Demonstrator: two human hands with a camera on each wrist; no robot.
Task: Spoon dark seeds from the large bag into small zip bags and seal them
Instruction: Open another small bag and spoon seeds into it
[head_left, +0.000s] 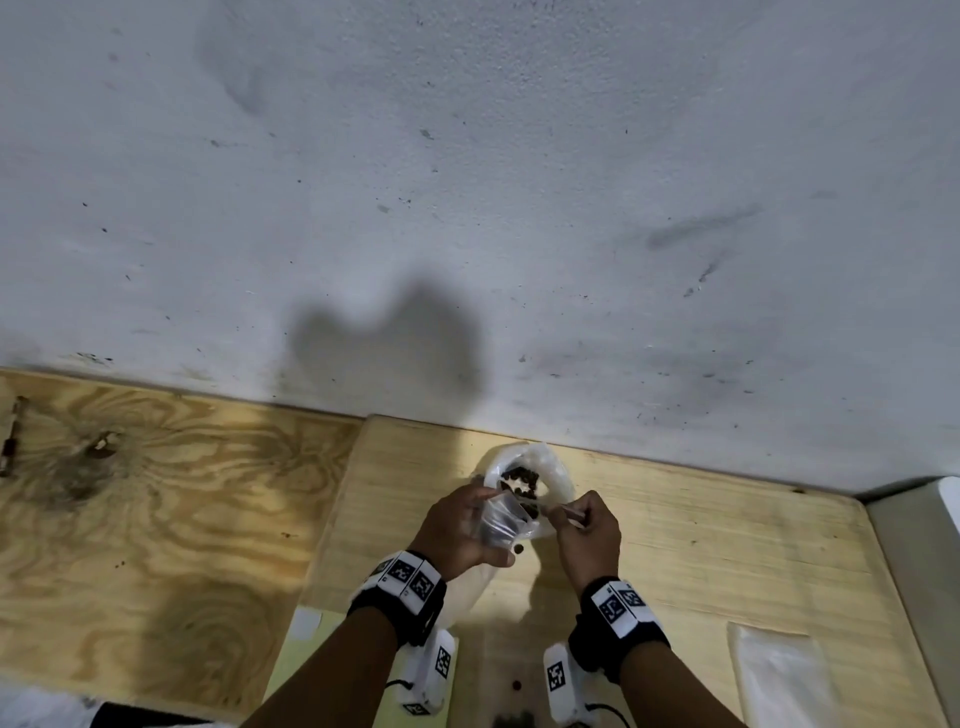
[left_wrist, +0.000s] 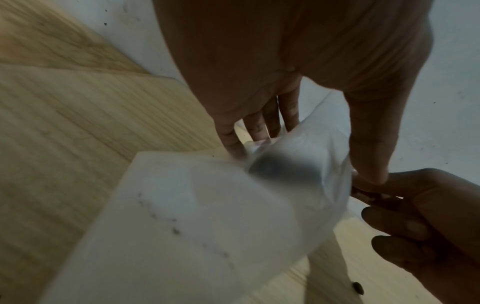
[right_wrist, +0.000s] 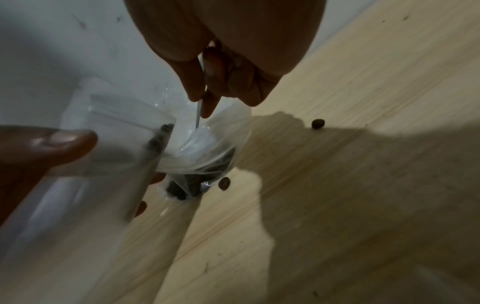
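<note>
L hand (head_left: 457, 525) is gripping a small zip bag (head_left: 501, 522), thumb on one face and fingers behind, tilting its mouth toward the large bag (head_left: 524, 480). Prob so the spoon has a short trip and spills drop back over the big bag, not the surface (head_left: 727, 561). R hand (head_left: 587, 535) is pinching the thin white spoon handle (right_wrist: 198, 115) btwn thumb and fingertips, the shaft running down into the large bag's opening; bowl end is hidden by plastic, so can't tell if it's loaded.

The large bag is sitting on the light wood surface close to the wall (head_left: 467, 182), mouth rolled open w/ dark seeds (head_left: 519, 480) showing inside. It's thin, clear-whitish, crinkly plastic; seeds are round and dark brown. The small bag is clear w/ a zip strip at the rim, mouth not yet sealed, a few dark seeds (right_wrist: 158, 137) visible along one edge. Filling is prob early.

Stray seeds (right_wrist: 318, 124) are lying on the surface beside the large bag. More flat clear bags (head_left: 779, 670) are waiting at the near right.
</note>
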